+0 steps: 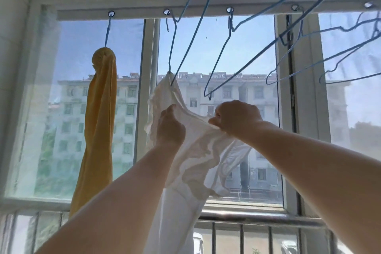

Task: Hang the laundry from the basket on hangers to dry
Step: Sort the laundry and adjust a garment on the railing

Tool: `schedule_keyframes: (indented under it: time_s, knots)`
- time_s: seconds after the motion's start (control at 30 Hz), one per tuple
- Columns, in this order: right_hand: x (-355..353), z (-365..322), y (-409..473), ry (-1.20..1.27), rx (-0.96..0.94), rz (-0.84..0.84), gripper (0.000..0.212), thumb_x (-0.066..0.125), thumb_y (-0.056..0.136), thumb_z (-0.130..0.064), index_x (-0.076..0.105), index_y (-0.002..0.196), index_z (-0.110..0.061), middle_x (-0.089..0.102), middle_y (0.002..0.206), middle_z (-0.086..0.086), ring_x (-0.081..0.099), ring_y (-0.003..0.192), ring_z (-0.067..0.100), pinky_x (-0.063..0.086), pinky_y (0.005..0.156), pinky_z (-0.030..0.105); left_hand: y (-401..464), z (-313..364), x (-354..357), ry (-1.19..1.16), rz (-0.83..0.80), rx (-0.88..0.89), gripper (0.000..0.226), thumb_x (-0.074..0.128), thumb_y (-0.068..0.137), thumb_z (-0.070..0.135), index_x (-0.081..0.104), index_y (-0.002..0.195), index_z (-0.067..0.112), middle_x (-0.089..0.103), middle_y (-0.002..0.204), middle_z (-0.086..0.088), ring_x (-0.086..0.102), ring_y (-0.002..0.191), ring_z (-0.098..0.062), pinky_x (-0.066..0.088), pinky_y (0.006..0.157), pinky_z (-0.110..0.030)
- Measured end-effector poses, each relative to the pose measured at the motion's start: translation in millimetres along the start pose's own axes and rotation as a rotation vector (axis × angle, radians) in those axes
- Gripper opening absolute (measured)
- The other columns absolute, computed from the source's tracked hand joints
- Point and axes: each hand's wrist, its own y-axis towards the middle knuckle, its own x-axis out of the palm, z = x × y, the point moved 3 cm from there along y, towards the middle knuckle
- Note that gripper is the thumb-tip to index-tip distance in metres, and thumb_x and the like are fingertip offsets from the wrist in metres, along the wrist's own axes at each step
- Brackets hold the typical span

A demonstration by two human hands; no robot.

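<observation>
Fingers of the left hand curl around a bunched edge of the white garment; fingers of the right hand pinch the same cloth further right, so the fabric stretches between both hands. One corner of the garment sits on the lower end of a blue wire hanger, which hangs tilted from a ring on the white rail. Rest of the garment drapes below the hands. Yellow garment hangs at left from the first ring. Empty blue hangers hang at right.
</observation>
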Motion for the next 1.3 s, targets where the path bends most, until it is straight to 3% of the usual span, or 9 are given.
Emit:
schedule_keyframes:
  time_s: [0.17, 0.37, 0.53, 0.67, 0.77, 0.9, 1.07, 1.2, 1.3]
  knots:
    - [1, -1, 6, -0.006, -0.003, 0.069, 0.032, 0.045, 0.096, -0.042, 0.060, 0.091, -0.014, 0.062, 0.087, 0.001, 0.061, 0.085, 0.020, 0.047, 0.072, 0.032, 37, 3, -9, 0.017, 0.113, 0.050, 0.043, 0.029, 0.097, 0.003, 0.037, 0.139, 0.012, 0.041, 0.139, -0.012, 0.034, 0.128, -0.029, 0.032, 0.102, -0.038]
    - [6, -5, 22, -0.018, 0.003, 0.089, 0.034, 0.042, 0.097, -0.042, 0.061, 0.093, -0.014, 0.063, 0.087, 0.002, 0.063, 0.085, 0.021, 0.047, 0.073, 0.032, 87, 3, -15, -0.150, -0.019, 0.080, 0.043, 0.030, 0.099, 0.015, 0.035, 0.142, 0.017, 0.042, 0.143, -0.010, 0.037, 0.131, -0.029, 0.032, 0.109, -0.046]
    - [14, -17, 41, -0.052, -0.063, 0.166, 0.036, 0.037, 0.099, -0.040, 0.063, 0.101, -0.015, 0.064, 0.091, 0.003, 0.062, 0.087, 0.024, 0.040, 0.070, 0.031, 112, 6, -14, -0.526, -0.024, -0.073, 0.043, 0.030, 0.101, 0.030, 0.035, 0.142, 0.016, 0.037, 0.147, -0.005, 0.036, 0.135, -0.021, 0.030, 0.110, -0.034]
    - [24, -23, 51, -0.058, -0.112, 0.146, 0.036, 0.033, 0.100, -0.039, 0.060, 0.106, -0.016, 0.058, 0.084, 0.002, 0.062, 0.090, 0.024, 0.040, 0.070, 0.031, 124, -2, 1, -0.686, -0.038, -0.093, 0.033, 0.036, 0.100, 0.012, 0.047, 0.128, -0.001, 0.053, 0.125, -0.020, 0.051, 0.117, -0.032, 0.040, 0.093, -0.034]
    - [32, -18, 57, -0.085, -0.117, 0.135, 0.036, 0.032, 0.101, -0.039, 0.060, 0.103, -0.016, 0.051, 0.079, 0.000, 0.060, 0.083, 0.023, 0.040, 0.067, 0.031, 127, 0, 14, -0.534, -0.107, -0.050, 0.039, 0.041, 0.098, 0.037, 0.055, 0.123, 0.011, 0.061, 0.098, 0.001, 0.055, 0.102, -0.024, 0.045, 0.077, -0.026]
    - [41, -8, 56, -0.098, -0.107, 0.137, 0.035, 0.033, 0.100, -0.039, 0.058, 0.096, -0.014, 0.050, 0.075, -0.001, 0.060, 0.079, 0.022, 0.043, 0.067, 0.031, 126, -9, 27, -0.578, -0.146, -0.063, 0.043, 0.052, 0.083, 0.063, 0.068, 0.085, 0.023, 0.069, 0.095, -0.011, 0.065, 0.094, -0.034, 0.053, 0.088, -0.049]
    - [51, 3, 52, -0.076, -0.084, 0.100, 0.035, 0.034, 0.100, -0.038, 0.052, 0.084, -0.013, 0.044, 0.065, -0.002, 0.056, 0.072, 0.020, 0.045, 0.071, 0.031, 123, -26, 38, -0.768, -0.134, -0.194, 0.034, 0.061, 0.081, 0.056, 0.070, 0.077, 0.024, 0.067, 0.083, -0.004, 0.063, 0.082, -0.026, 0.055, 0.084, -0.042]
    - [60, 6, 47, -0.066, -0.094, -0.021, 0.035, 0.036, 0.100, -0.038, 0.059, 0.095, -0.011, 0.055, 0.078, 0.000, 0.057, 0.077, 0.019, 0.045, 0.074, 0.032, 109, -49, 50, -0.609, -0.080, -0.383, 0.039, 0.046, 0.096, 0.034, 0.058, 0.117, 0.004, 0.055, 0.089, -0.001, 0.052, 0.079, -0.019, 0.043, 0.064, -0.024]
    - [68, 5, 41, -0.069, -0.102, -0.111, 0.034, 0.037, 0.099, -0.041, 0.054, 0.088, -0.014, 0.051, 0.073, -0.002, 0.052, 0.073, 0.018, 0.042, 0.068, 0.030, 83, -72, 62, -0.517, -0.107, -0.420, 0.027, 0.053, 0.093, 0.034, 0.062, 0.097, 0.008, 0.059, 0.085, -0.004, 0.056, 0.084, -0.022, 0.047, 0.074, -0.028]
